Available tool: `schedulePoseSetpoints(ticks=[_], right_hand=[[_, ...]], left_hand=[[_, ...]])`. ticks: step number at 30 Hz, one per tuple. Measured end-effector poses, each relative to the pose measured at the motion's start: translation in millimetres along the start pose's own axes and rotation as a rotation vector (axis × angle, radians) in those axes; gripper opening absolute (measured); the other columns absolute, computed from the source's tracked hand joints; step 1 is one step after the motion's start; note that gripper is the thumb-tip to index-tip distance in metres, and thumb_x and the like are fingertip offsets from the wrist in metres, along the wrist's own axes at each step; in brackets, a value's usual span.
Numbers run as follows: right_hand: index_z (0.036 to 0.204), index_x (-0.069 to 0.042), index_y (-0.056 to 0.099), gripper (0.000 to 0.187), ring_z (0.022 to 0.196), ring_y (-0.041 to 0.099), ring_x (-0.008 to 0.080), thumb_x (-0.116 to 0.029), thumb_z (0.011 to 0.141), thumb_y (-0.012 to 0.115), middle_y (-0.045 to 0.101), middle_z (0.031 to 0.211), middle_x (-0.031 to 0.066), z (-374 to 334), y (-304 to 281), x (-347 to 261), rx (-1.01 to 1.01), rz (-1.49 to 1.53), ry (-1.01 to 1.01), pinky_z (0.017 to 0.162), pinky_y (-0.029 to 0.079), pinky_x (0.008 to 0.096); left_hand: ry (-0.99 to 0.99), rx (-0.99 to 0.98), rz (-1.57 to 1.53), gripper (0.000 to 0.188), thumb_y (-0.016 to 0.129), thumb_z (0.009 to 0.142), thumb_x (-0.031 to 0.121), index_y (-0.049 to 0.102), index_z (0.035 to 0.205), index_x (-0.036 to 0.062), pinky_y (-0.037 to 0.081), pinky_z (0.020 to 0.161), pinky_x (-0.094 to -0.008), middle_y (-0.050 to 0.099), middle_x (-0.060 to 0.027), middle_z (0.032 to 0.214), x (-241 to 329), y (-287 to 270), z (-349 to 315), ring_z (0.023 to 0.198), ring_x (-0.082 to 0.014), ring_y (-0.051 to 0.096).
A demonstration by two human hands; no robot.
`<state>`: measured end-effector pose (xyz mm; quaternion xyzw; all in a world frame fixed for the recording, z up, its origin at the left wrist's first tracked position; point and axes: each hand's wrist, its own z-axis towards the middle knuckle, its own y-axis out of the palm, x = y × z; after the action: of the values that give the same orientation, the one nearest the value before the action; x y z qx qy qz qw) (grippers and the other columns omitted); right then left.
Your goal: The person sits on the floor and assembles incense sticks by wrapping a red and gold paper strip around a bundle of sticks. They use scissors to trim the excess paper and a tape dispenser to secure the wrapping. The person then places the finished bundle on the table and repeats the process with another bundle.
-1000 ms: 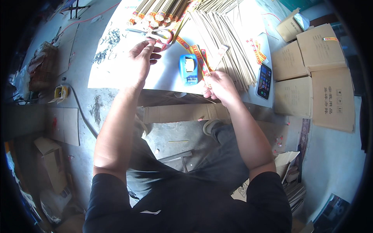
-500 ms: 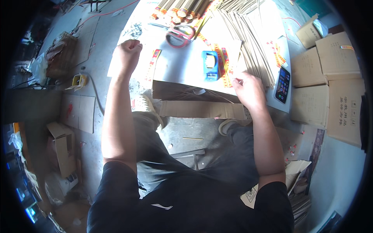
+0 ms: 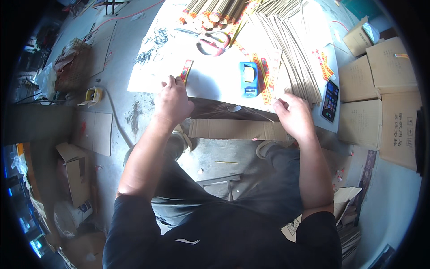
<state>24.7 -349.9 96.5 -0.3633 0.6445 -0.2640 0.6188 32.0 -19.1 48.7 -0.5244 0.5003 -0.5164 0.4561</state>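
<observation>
My left hand (image 3: 172, 99) is over the table's near left edge, fingers stretched forward and slightly apart. Its fingertips reach the lower end of a short red and yellow paper strip (image 3: 187, 71). At the near edge on the other side, my right hand (image 3: 294, 115) has its thumb and fingers closed together, beside the near ends of a spread of thin brown sticks (image 3: 298, 67). What they pinch, if anything, is too small to make out. Between the hands stand a blue tape dispenser (image 3: 249, 80) and more red and yellow strips (image 3: 265, 74).
Scissors with red handles (image 3: 214, 45) lie beyond the dispenser, near banded stick bundles (image 3: 215, 15). Dark rubber bands (image 3: 154, 42) are scattered at the far left. A phone (image 3: 330, 101) lies at the table's right edge. Cardboard boxes (image 3: 359, 121) are stacked to the right.
My left hand has come down and to the right, from a raised fist to the paper strip, its fingers now extended. My right hand has shifted slightly nearer me. The view has moved a little.
</observation>
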Motion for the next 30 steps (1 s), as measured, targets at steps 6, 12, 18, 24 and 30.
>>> schedulePoseSetpoints(ticks=[6, 12, 18, 24, 30], right_hand=[[0.108, 0.002, 0.073, 0.022, 0.075, 0.074, 0.0237, -0.016, 0.095, 0.071, 0.075, 0.087, 0.0171, 0, 0, -4, 0.095, 0.121, -0.06, 0.071, 0.057, 0.0358], [0.106, 0.003, 0.073, 0.02, 0.068, 0.066, 0.0145, -0.014, 0.096, 0.071, 0.071, 0.077, 0.0125, 1, -5, 2, 0.217, 0.391, -0.028, 0.066, 0.053, 0.031], [0.101, 0.003, 0.073, 0.018, 0.06, 0.062, 0.0131, -0.015, 0.097, 0.071, 0.068, 0.07, 0.0103, 13, -13, 24, 0.317, 0.367, 0.015, 0.06, 0.051, 0.0327], [0.101, 0.002, 0.074, 0.021, 0.059, 0.06, 0.0089, -0.018, 0.098, 0.071, 0.068, 0.069, 0.0055, 21, -18, 52, 0.409, 0.302, -0.003, 0.055, 0.047, 0.0281], [0.099, 0.0, 0.075, 0.024, 0.082, 0.075, 0.0348, -0.023, 0.093, 0.07, 0.076, 0.087, 0.0204, 17, -13, 53, 0.3, 0.338, 0.016, 0.077, 0.058, 0.0416]], left_hand=[[0.067, 0.145, 0.081, 0.037, 0.052, 0.088, -0.003, 0.058, 0.123, -0.0138, 0.057, 0.094, -0.0496, 0.059, -0.0327, 0.118, 13, 25, -1, 0.105, -0.0494, 0.067], [-0.03, 0.391, -0.298, 0.03, 0.054, 0.092, 0.007, 0.076, 0.109, -0.0046, 0.058, 0.087, -0.0444, 0.073, -0.026, 0.101, 0, -11, 35, 0.091, -0.0399, 0.073], [0.022, 0.647, -0.22, 0.03, 0.061, 0.095, 0.01, 0.074, 0.12, 0.0007, 0.06, 0.077, -0.0426, 0.072, -0.0189, 0.11, 98, -60, 52, 0.089, -0.0334, 0.075], [0.261, 0.307, 0.032, 0.048, 0.064, 0.096, 0.03, 0.064, 0.126, -0.0081, 0.057, 0.093, -0.0471, 0.056, -0.026, 0.131, 204, -21, 13, 0.114, -0.0412, 0.061], [0.423, 0.132, -0.14, 0.053, 0.07, 0.092, 0.037, 0.062, 0.128, -0.0011, 0.054, 0.093, -0.0516, 0.053, -0.0205, 0.135, 209, 1, -31, 0.12, -0.0352, 0.057]])
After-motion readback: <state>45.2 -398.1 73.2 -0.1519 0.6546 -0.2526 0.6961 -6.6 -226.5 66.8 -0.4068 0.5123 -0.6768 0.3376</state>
